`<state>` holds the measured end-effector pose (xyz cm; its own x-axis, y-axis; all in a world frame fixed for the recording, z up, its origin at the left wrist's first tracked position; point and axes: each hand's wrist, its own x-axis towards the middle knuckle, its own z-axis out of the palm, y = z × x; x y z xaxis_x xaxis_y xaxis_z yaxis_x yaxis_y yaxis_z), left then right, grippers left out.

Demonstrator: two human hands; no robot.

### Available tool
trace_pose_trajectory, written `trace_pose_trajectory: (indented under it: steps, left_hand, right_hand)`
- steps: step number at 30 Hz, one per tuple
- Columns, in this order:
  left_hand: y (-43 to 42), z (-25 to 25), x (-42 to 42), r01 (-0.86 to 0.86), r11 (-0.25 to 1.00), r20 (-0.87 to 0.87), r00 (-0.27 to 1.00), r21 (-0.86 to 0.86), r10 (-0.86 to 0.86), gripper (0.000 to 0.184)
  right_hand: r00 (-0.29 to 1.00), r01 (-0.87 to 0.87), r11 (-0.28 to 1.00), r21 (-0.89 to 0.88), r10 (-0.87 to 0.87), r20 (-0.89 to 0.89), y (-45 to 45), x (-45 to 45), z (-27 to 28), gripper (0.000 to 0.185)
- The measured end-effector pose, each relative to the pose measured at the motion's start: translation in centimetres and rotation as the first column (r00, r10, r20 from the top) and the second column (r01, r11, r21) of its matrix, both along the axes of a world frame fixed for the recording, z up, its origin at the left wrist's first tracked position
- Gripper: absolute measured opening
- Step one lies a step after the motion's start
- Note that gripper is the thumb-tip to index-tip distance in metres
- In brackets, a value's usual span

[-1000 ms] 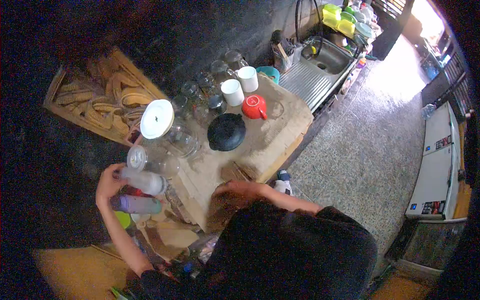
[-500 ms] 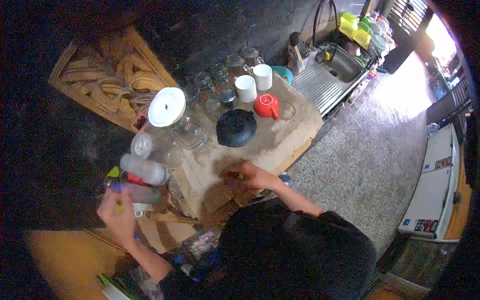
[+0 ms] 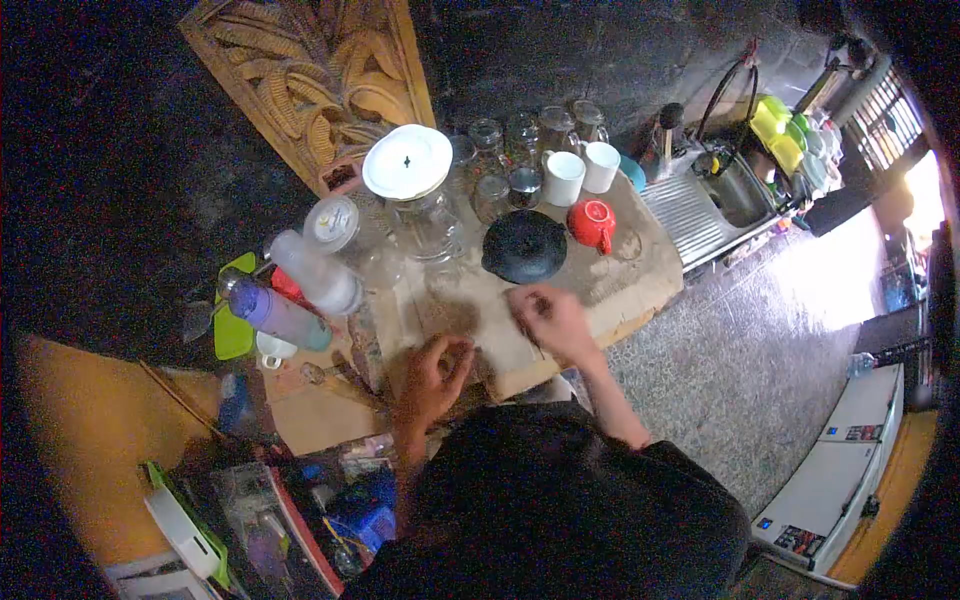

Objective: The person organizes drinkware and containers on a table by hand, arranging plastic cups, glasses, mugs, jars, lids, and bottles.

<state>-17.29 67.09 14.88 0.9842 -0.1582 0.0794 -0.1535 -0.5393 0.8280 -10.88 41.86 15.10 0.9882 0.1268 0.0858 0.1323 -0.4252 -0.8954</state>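
Observation:
My left hand [image 3: 437,378] hovers at the near edge of the cardboard-covered counter [image 3: 425,325], thumb and fingers curved apart with nothing visible between them. Closer to the round black lid-like piece [image 3: 524,246] is my right hand [image 3: 553,322], its fingers loosely bent and slightly blurred; I see no object in it. The black piece lies flat, apart from that hand. Left of my hands, a purple-topped bottle [image 3: 268,306] leans beside a clear tumbler [image 3: 318,272]. An upturned red cup [image 3: 593,224] sits right of the black piece.
Behind stand white mugs [image 3: 564,180], several glass mugs [image 3: 556,128] and a glass jar with a white lid [image 3: 408,162]. A steel sink [image 3: 745,200] is at the right, with a dish rack beyond. A carved wooden panel [image 3: 330,80] leans at the wall. Crowded shelves [image 3: 300,530] lie lower left.
My left hand has left the purple-topped bottle and come right, over the cardboard's near edge. My right hand is nearer the black piece. The whole view has shifted as my head turned.

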Motion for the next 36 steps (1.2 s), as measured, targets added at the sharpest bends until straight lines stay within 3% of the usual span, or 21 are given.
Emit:
trace_pose_trajectory:
  steps: [1,5,7,10,11,13,14,17,20,22,24,27,29,30,31,32,33,36]
  left_hand:
    - [-0.6,-1.0,0.1,-0.009,0.999,-0.005,1.0,-0.035,0.009,0.03]
    - [-4.1,-3.8,3.2,-0.049,0.977,-0.131,0.991,-0.206,0.022,0.043]
    - [-5.5,-6.0,6.3,0.064,0.983,0.263,0.965,-0.171,-0.018,0.056]
    - [-7.7,-6.8,9.4,-0.047,0.981,0.118,0.991,-0.188,0.07,0.06]
    - [-8.3,-7.0,9.6,-0.052,0.981,0.12,0.99,-0.187,0.076,0.06]
    - [-9.3,-7.1,10.2,-0.157,0.988,0.261,0.954,0.007,0.15,0.063]
    - [-9.6,-7.1,10.4,-0.163,0.987,0.264,0.952,0.01,0.155,0.063]
    - [-10.3,-7.5,10.8,-0.094,0.991,0.268,0.956,-0.092,0.116,0.062]
    - [-11.4,-7.9,11.3,-0.107,0.989,0.329,0.935,-0.102,0.135,0.062]
    - [-11.8,-7.0,11.1,-0.113,0.955,0.076,0.987,-0.276,0.139,0.06]
    - [-12.1,-6.6,11.3,-0.106,0.966,0.141,0.98,-0.237,0.142,0.057]
    - [-12.6,-7.5,11.8,-0.111,0.981,0.237,0.96,-0.161,0.147,0.053]
    - [-12.5,-8.5,12.2,-0.123,0.985,0.274,0.95,-0.122,0.152,0.051]
    - [-12.4,-8.5,12.0,-0.125,0.982,0.304,0.938,-0.141,0.163,0.051]
    - [-12.3,-8.4,11.9,-0.126,0.979,0.335,0.926,-0.159,0.173,0.052]
    - [-12.1,-8.4,11.9,-0.136,0.979,0.338,0.924,-0.155,0.182,0.052]
    - [-12.1,-7.8,11.7,-0.157,0.97,0.323,0.923,-0.185,0.211,0.052]
    - [-11.6,-6.4,11.0,-0.164,0.958,0.252,0.942,-0.236,0.223,0.049]
  right_hand:
    - [0.985,0.13,0.99,-0.052,-0.123,0.118,-1.2,0.7,-0.2,0.025]
    - [0.97,0.194,0.98,-0.044,-0.185,0.156,-5.3,2.6,-0.9,0.033]
    - [0.967,0.156,0.967,-0.2,-0.107,0.232,-6.3,3.9,-2.6,0.046]
    - [0.975,0.188,0.937,-0.295,-0.142,0.17,-5.3,4.5,-2.4,0.059]
    - [0.976,0.183,0.938,-0.294,-0.137,0.172,-4.9,4.7,-2.9,0.059]
    - [0.933,0.285,0.918,-0.278,-0.199,0.299,-4.3,4.9,-4.0,0.067]
    - [0.96,0.238,0.945,-0.225,-0.194,0.201,-4.7,5.1,-4.3,0.069]
    - [0.987,0.15,0.964,-0.22,-0.134,0.084,-5.6,5.7,-4.7,0.067]
    - [0.98,0.181,0.975,-0.131,-0.168,0.108,-6.1,5.0,-4.6,0.063]
    - [0.976,0.188,0.972,-0.139,-0.169,0.14,-7.0,4.6,-3.7,0.061]
    - [0.973,0.181,0.973,-0.142,-0.157,0.168,-7.5,4.6,-3.0,0.059]
    - [0.988,0.144,0.988,-0.049,-0.142,0.053,-8.0,5.0,-3.2,0.06]
    - [0.968,0.186,0.959,-0.215,-0.141,0.208,-7.9,5.4,-4.5,0.059]
    - [0.97,0.173,0.962,-0.212,-0.128,0.209,-7.7,5.4,-4.2,0.059]
    - [0.987,0.139,0.983,-0.118,-0.128,0.097,-7.5,5.4,-3.8,0.059]
    - [0.993,0.117,0.993,-0.019,-0.117,-0.015,-7.3,5.4,-3.5,0.058]
    - [0.994,0.108,0.994,-0.014,-0.108,-0.014,-7.1,5.3,-3.1,0.058]
    - [0.998,0.059,0.992,-0.113,-0.056,0.027,-7.4,5.0,-3.1,0.057]
